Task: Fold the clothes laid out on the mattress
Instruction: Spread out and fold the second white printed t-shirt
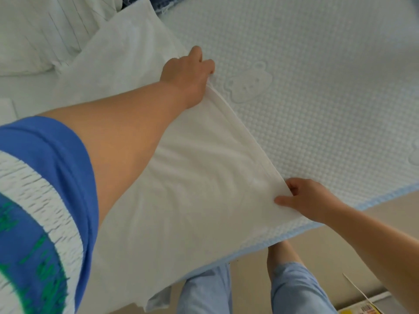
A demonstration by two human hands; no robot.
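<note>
Both hands pinch the white garment taut on the mattress: left hand toward twelve o'clock, right hand at four.

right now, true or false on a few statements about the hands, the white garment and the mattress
1. Both hands grip the white garment: true, left hand and right hand each pinch an end of its edge.
2. The garment hangs clear of the mattress: false, it lies on it.
3. The mattress cover is plain and smooth: false, it is textured with an embossed bear.
4. More white clothes lie at upper left: true.
</note>
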